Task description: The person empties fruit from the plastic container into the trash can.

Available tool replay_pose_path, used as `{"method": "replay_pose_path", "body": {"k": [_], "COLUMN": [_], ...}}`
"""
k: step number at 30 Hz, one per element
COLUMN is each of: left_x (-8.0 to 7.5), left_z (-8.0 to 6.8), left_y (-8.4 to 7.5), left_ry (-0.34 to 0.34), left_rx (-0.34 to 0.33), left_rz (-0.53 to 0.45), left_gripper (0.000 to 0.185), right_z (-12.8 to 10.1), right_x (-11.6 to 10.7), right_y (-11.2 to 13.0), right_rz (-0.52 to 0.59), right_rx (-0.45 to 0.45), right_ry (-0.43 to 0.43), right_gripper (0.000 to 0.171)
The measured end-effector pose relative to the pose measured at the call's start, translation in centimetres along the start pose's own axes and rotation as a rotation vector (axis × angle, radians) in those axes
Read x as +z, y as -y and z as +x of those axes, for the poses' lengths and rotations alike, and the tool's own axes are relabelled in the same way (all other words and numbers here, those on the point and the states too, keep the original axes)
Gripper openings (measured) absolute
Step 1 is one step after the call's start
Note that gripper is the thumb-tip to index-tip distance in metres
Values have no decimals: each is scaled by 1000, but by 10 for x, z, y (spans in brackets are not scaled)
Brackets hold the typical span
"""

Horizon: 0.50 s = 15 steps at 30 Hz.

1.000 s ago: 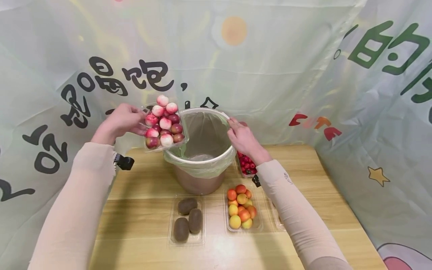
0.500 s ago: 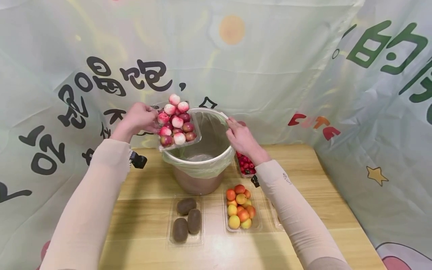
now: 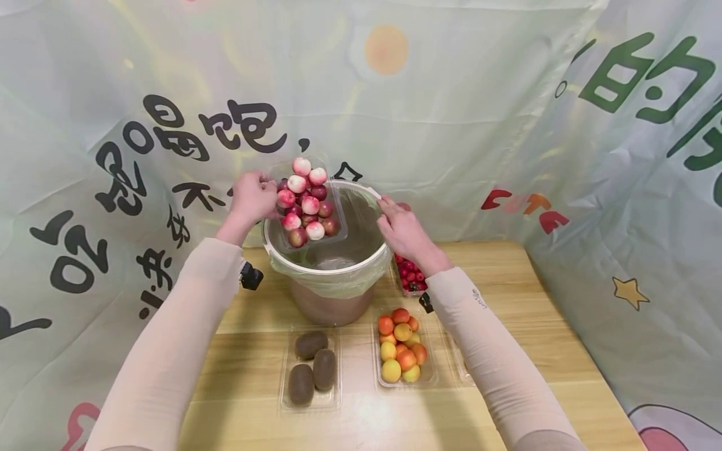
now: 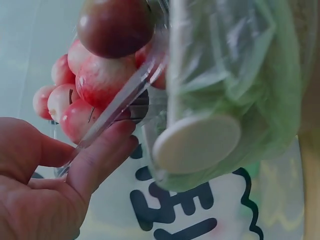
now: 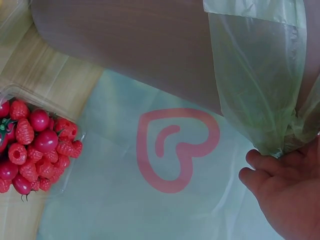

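Observation:
My left hand (image 3: 254,199) pinches the left edge of a clear plastic tray (image 3: 341,219), thumb on one side and fingers on the other. Pink-white and dark red round fruits (image 3: 310,205) are heaped in it. The tray is tilted above the left part of a trash bin (image 3: 333,308); in the left wrist view its wall (image 4: 117,102) is close to the white rim (image 4: 197,142). A green bin liner (image 3: 346,286) folds over that rim. At the bin's right side my right hand (image 3: 407,232) grips the liner, bunched at the fingers in the right wrist view (image 5: 287,192).
On the wooden table (image 3: 248,376) a tray holds dark brown oval fruits (image 3: 324,369), and another holds orange and yellow fruits (image 3: 407,358). Raspberries and small red fruits (image 5: 42,145) fill a box right of the bin. Printed cloth (image 3: 462,125) hangs behind.
My left hand has moved right with the tray, from beside the bin to over its opening. The fruits remain heaped in the tray. My right hand has stayed at the rim.

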<state>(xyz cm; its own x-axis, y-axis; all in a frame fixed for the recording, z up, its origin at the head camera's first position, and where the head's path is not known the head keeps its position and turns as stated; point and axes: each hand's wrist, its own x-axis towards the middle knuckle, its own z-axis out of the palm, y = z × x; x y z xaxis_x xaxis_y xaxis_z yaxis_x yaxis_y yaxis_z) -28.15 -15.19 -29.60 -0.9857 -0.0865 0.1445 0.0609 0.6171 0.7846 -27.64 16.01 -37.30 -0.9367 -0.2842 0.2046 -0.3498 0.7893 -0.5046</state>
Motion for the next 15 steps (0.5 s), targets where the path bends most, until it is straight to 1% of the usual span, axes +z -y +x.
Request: {"method": "replay_pose_path", "body": {"k": [3, 7, 11, 15], "left_x": [6, 11, 15, 17], "left_z": [-1, -1, -2, -1], "left_y": [1, 2, 3, 5], "left_ry": [-15, -72, -107, -128], "left_rx": [-5, 30, 61, 69], "left_rz": [5, 71, 60, 36], "left_gripper": [36, 34, 34, 36], "right_z": [0, 0, 0, 0], "right_x": [0, 1, 1, 1], "right_y": [0, 0, 0, 0], "right_rz": [2, -2, -8, -11], "right_rx": [0, 1, 2, 1], "right_ry": [-2, -2, 3, 3], "right_gripper": [59, 58, 59, 59]}}
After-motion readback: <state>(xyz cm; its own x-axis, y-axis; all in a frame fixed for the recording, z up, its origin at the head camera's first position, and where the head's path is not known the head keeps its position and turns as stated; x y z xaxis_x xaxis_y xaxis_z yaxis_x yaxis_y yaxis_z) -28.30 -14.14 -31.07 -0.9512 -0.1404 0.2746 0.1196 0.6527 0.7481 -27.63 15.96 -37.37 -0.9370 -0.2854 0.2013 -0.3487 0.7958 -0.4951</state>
